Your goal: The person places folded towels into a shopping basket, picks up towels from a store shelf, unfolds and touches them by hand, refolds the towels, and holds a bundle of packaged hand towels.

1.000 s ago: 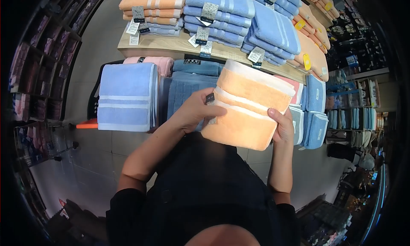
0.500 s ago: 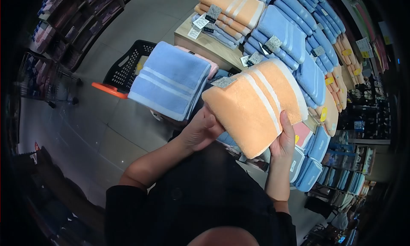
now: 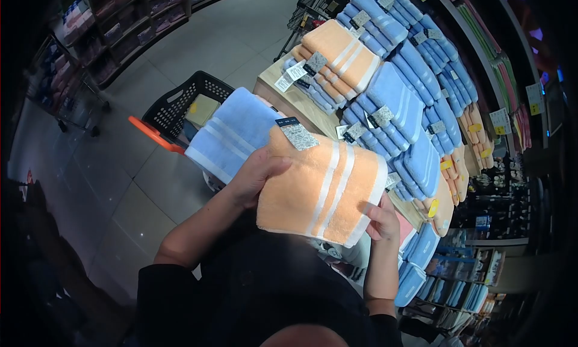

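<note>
Between my two hands I hold a folded orange towel [image 3: 295, 196] with white stripes, a grey speckled tag [image 3: 298, 134] hanging at its upper left corner. My left hand [image 3: 256, 175] pinches the towel's left edge, thumb on top. At the lower right edge, my right hand [image 3: 380, 219] grips it with the thumb over the white border. Behind the orange towel, partly covered by it, a folded blue towel [image 3: 232, 127] lies on the black basket [image 3: 171, 109] with an orange handle [image 3: 153, 136].
Stacks of blue towels [image 3: 385, 100] and an orange towel pile [image 3: 340, 52] cover the wooden display stand [image 3: 280, 85] ahead and to the right. A shopping cart [image 3: 313, 22] stands beyond it. Shelves [image 3: 120, 22] line the far left, past the tiled floor [image 3: 156, 178].
The orange towel has shifted down and left and turned flatter, now overlapping the blue towel. My right hand has moved down and left, while my left hand now has its thumb over the towel's edge.
</note>
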Tool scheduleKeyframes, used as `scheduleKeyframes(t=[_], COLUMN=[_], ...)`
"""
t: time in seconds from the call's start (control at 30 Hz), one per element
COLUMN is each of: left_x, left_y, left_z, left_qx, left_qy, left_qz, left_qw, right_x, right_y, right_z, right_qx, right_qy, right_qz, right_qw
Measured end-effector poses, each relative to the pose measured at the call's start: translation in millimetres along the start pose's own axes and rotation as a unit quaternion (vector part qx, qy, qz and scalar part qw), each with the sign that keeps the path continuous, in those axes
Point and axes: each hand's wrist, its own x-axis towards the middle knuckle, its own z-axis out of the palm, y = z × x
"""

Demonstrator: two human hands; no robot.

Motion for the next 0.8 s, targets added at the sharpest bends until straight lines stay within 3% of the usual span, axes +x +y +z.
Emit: scheduleKeyframes(t=[0.1, 0.2, 0.23, 0.33, 0.37, 0.4, 0.43, 0.47, 0.5, 0.53, 0.6, 0.63, 0.73, 0.8], left_x=[6, 17, 20, 0, -4, -5, -5, -6, -8, -13, -19, -23, -36, -39], left_y=[12, 11, 0, -1, -4, 1, 8, 13, 15, 10, 18, 24, 38, 44], left_z=[-1, 10, 7, 4, -1, 2, 10, 13, 0, -16, -37, -38, -38, -44], left_qx=[-0.063, 0.050, 0.197, 0.507, 0.393, 0.192, -0.019, -0.229, -0.208, -0.255, -0.168, -0.154, -0.146, -0.183], left_qy=[-0.012, 0.151, 0.190, 0.225, 0.175, 0.113, 0.046, -0.026, -0.082, -0.059, 0.036, 0.045, 0.057, 0.040], left_qz=[-0.044, 0.029, 0.166, 0.291, 0.238, 0.216, 0.186, 0.150, 0.148, 0.126, 0.058, 0.077, 0.097, 0.070], left_qw=[0.997, 0.987, 0.947, 0.779, 0.871, 0.951, 0.981, 0.961, 0.964, 0.957, 0.983, 0.984, 0.983, 0.980], right_x=[15, 28, 31, 47, 48, 51, 55, 59, 65, 71, 71, 71, 83, 96], right_y=[-9, -18, -21, -13, -7, 9, 21, 32, 43, 49, 52, 53, 45, 48], right_z=[20, 36, 50, 75, 80, 78, 83, 90, 97, 102, 107, 108, 73, 62], right_qx=[-0.032, -0.005, -0.010, -0.179, -0.282, -0.338, -0.440, -0.536, -0.630, -0.713, -0.691, -0.679, -0.566, -0.436], right_qy=[0.079, 0.079, 0.073, 0.131, 0.130, 0.106, 0.072, 0.035, -0.032, -0.099, -0.148, -0.171, -0.072, 0.077], right_qz=[0.044, 0.006, -0.033, -0.235, -0.265, -0.335, -0.342, -0.346, -0.343, -0.336, -0.293, -0.270, -0.278, -0.199], right_qw=[0.995, 0.997, 0.997, 0.946, 0.913, 0.873, 0.827, 0.769, 0.696, 0.608, 0.644, 0.661, 0.773, 0.874])
